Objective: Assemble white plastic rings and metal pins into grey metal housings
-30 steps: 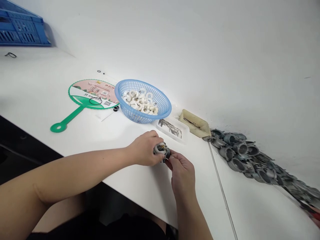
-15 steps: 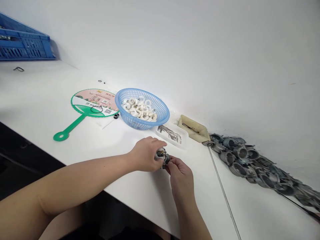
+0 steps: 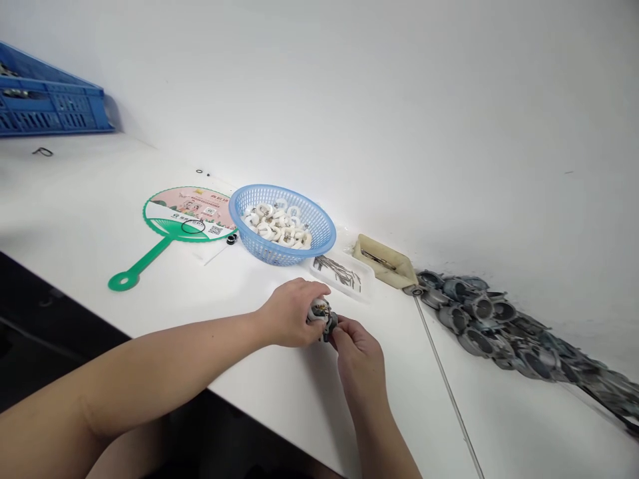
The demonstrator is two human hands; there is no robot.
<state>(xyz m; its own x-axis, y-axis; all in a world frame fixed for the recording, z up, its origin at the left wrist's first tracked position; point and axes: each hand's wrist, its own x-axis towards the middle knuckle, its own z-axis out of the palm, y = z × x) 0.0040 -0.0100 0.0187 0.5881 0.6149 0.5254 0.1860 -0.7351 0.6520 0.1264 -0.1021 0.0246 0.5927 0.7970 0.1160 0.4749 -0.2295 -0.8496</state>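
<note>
My left hand [image 3: 294,313] wraps round a small round metal part with a white ring inside [image 3: 319,311]. Bits of yellow and black show within the ring. From the right side, the thumb and fingers of my right hand [image 3: 358,349] pinch the grey end of the same part. Both hands hold it just above the white table [image 3: 279,392]. My fingers hide much of the part, and I cannot tell whether anything else is between my right fingertips. Behind my hands stands a blue plastic basket [image 3: 279,259] with many white rings [image 3: 279,226] in it.
A shallow white tray [image 3: 367,283] holds thin metal pins, beside a cream box [image 3: 399,276]. Grey metal housings [image 3: 482,309] are heaped along the wall at right. A green-handled fan [image 3: 144,263] lies left of the basket; a blue crate [image 3: 54,106] stands far left.
The view has tilted slightly, so the things on the table sit a little lower. Both hands keep their hold on the part, with hardly any movement.
</note>
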